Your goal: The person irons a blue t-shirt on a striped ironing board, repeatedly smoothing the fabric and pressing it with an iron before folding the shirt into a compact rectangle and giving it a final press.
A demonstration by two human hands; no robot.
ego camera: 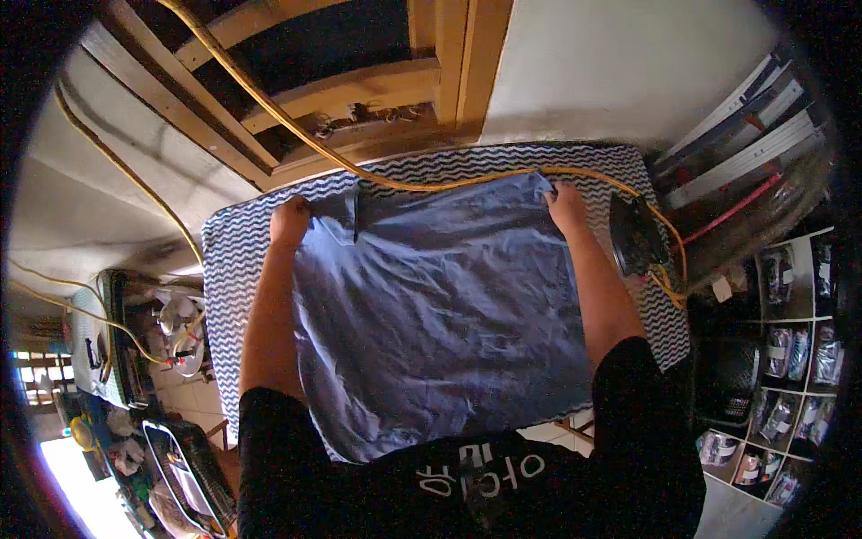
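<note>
A wrinkled blue cloth garment [438, 303] lies spread over a table cover [229, 269] with a dark and white zigzag pattern. My left hand [290, 221] pinches its far left corner, beside a short folded flap that looks like a sleeve or collar. At the far right corner, my right hand [567, 205] grips the cloth between thumb and fingers. The garment's near edge reaches my black shirt [404, 492]. Both arms are stretched forward, one along each side of the cloth.
A yellow hose or cable [431, 185] crosses behind the garment. It runs to a dark object [636, 236], perhaps an iron, at the right. Wrapped packets fill a white shelf [794, 387]. At lower left stands a black basket [185, 471]. A wooden frame [465, 67] rises behind the table.
</note>
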